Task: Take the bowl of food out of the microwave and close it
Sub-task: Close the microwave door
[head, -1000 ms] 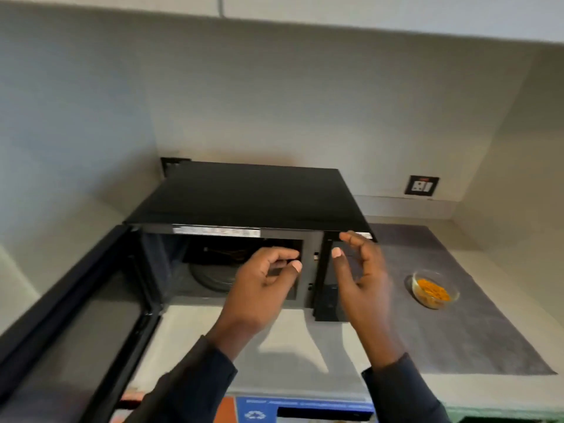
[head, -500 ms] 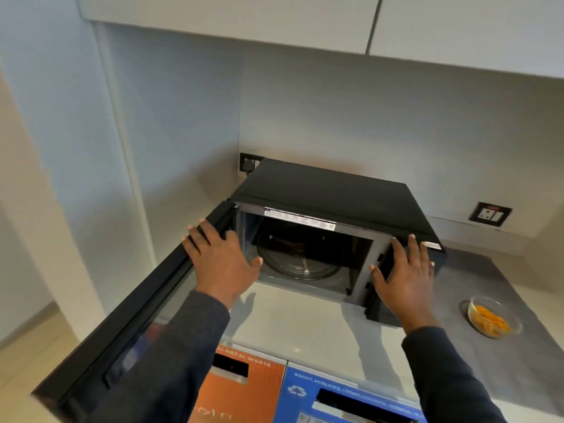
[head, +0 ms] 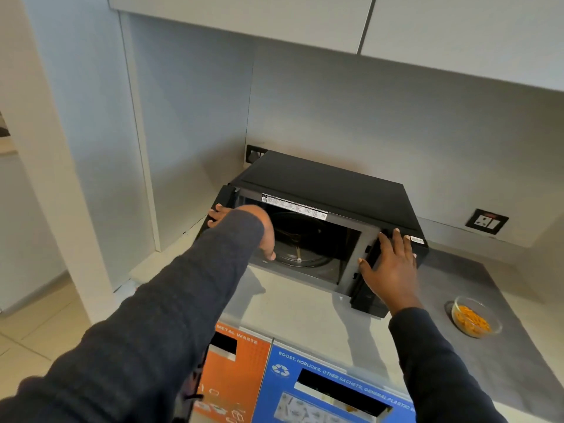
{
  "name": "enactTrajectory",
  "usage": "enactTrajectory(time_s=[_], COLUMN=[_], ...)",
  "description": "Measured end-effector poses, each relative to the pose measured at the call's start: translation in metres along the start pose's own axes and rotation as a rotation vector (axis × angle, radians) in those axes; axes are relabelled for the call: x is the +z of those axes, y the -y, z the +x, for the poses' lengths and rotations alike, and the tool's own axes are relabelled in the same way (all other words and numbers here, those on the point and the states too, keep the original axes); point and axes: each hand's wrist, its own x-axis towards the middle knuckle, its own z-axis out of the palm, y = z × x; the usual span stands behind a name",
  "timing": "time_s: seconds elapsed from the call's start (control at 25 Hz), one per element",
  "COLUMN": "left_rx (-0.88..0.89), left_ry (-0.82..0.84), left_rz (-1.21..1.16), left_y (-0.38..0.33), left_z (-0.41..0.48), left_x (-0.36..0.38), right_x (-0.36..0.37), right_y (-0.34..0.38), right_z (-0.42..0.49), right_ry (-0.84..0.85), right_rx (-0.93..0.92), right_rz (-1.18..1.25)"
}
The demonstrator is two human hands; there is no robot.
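Note:
The black microwave (head: 329, 184) stands on the counter with its cavity open and only the glass turntable (head: 305, 242) inside. Its door (head: 227, 195) is hinged at the left and stands part way round; my arm hides most of it. My left hand (head: 262, 230) reaches across the opening, fingers curled over the door's edge. My right hand (head: 390, 264) lies flat, fingers spread, against the control panel at the microwave's right. The glass bowl of orange food (head: 476, 315) sits on the counter to the right, apart from both hands.
A grey mat (head: 457, 276) lies under the bowl. Orange (head: 235, 377) and blue (head: 320, 386) recycling bins stand below the counter's front edge. A wall socket (head: 486, 221) is behind at the right, and wall cabinets (head: 244, 19) hang overhead.
The door has swung from wide open toward the microwave, with my left hand moving along on its edge. My right hand went to the control panel and stayed there.

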Motion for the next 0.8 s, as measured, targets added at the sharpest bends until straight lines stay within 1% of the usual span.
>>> enactTrajectory(time_s=[0.2, 0.36, 0.52, 0.68, 0.72, 0.76, 0.8], left_rx=[0.236, 0.360, 0.392, 0.502, 0.528, 0.547, 0.565], left_ry=[-0.007, -0.132, -0.190, -0.330, -0.371, -0.406, -0.435], left_rz=[0.006, 0.063, 0.053, 0.047, 0.061, 0.074, 0.083], left_y=[-0.017, -0.019, -0.018, -0.028, -0.032, -0.035, -0.037], left_z=[-0.011, -0.006, 0.013, 0.045, 0.052, 0.059, 0.065], left_x=[-0.013, -0.004, 0.007, 0.017, 0.018, 0.018, 0.018], right_x=[-0.001, -0.005, -0.013, -0.022, -0.022, -0.022, -0.020], right_y=[-0.011, -0.019, -0.026, -0.026, -0.027, -0.027, -0.027], right_z=[0.005, 0.008, 0.011, 0.009, 0.008, 0.007, 0.007], right_ry=[0.024, 0.055, 0.052, 0.089, 0.089, 0.089, 0.082], right_rx=[-0.030, -0.036, -0.030, 0.062, 0.061, 0.041, 0.007], right_rz=[-0.022, 0.052, 0.216, 0.514, 0.530, 0.471, 0.354])
